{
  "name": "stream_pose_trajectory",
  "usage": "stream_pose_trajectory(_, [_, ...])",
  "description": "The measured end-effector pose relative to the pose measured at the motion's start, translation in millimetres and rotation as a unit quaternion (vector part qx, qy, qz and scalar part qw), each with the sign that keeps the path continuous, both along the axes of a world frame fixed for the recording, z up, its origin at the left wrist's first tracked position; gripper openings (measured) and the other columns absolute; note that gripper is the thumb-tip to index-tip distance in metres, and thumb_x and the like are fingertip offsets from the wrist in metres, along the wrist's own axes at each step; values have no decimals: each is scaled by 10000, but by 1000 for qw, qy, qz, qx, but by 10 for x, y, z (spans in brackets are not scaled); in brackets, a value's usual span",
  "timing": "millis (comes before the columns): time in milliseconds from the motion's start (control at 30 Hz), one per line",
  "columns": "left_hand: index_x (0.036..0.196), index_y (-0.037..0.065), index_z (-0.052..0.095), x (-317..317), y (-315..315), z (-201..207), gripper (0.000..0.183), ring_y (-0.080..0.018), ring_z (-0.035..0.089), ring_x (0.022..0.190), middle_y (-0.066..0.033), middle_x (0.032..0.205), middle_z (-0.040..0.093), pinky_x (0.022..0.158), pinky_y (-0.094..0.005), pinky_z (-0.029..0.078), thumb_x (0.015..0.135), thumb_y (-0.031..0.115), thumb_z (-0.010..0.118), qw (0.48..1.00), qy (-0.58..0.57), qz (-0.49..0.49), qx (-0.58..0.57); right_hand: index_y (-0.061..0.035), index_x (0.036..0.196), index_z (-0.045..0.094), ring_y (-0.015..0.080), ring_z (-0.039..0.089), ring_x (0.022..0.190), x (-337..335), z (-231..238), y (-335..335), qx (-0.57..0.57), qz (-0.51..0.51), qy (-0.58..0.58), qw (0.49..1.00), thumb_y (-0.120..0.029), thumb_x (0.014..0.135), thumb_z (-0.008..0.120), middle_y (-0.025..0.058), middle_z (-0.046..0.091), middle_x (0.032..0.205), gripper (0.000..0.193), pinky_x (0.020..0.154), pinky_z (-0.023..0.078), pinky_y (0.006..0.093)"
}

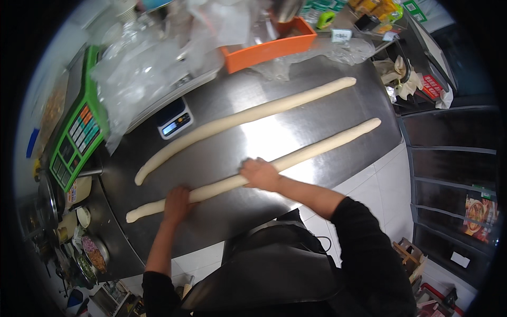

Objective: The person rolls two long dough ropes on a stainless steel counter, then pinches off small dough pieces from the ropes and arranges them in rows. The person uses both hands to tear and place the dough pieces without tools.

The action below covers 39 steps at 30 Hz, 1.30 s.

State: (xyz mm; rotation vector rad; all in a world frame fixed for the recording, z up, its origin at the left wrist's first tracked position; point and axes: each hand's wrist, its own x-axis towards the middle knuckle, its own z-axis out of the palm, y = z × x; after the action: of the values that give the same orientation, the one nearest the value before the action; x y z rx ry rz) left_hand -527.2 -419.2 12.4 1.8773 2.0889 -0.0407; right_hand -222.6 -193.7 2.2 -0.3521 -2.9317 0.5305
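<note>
- Table [222, 158], metal
- Far dough rope [237, 119], toward the far edge
- Near dough rope [219, 186], toward the near edge
- Right hand [260, 174] on that rope's middle, left hand [177, 203] toward its left end
- Fingers [247, 165]: cannot tell if spread or pressed together

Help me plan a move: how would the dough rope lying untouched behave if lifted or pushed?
The untouched dough rope would probably sag if lifted by one end, being long, slender and gently curved. Pushed sideways, it might roll, since it looks rounded and lies on a smooth metal table.
</note>
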Motion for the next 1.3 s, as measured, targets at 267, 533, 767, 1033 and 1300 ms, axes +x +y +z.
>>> stream_pose_trajectory(267, [1106,46,610,285,37,266,495,-349,562,1052,-127,1078,584,933,-464,425,764,318,841,998,45,48,-7,-126,1057,656,312,610,1050,2906,257,2154,20,-68,-83,994,-398,796,765,77,638,1091,393,937,475,450])
stream_pose_trajectory(533, [1027,70,609,828,-267,547,415,-342,562,1050,-122,1034,575,924,-463,447,822,380,792,989,74,125,19,-66,1054,665,351,596,1017,3520,594,2931,4,-88,-197,976,-558,725,793,126,631,1035,606,874,483,473])
stream_pose_trajectory(767, [1147,39,584,427,254,418,454,-397,556,1051,-174,1072,586,930,-518,429,897,386,738,937,88,281,188,-38,1068,684,346,612,1041,1997,636,2695,-21,-94,17,995,-308,827,795,141,656,1087,378,907,492,465])
stream_pose_trajectory(1033, [1510,60,413,-401,927,-24,862,-299,393,1447,-139,1523,456,1201,-545,267,828,431,789,955,108,224,159,-49,1421,519,371,522,1238,-133,238,1741,54,-53,53,996,-441,876,713,164,585,1352,699,1126,329,515])
stream_pose_trajectory(1300, [1401,56,530,-243,189,51,789,-338,468,1355,-149,1433,517,1126,-510,330,748,372,842,952,0,217,215,-15,1200,644,396,562,1146,-158,603,1398,4,-101,-58,993,-172,866,707,189,632,1219,375,1003,445,476])
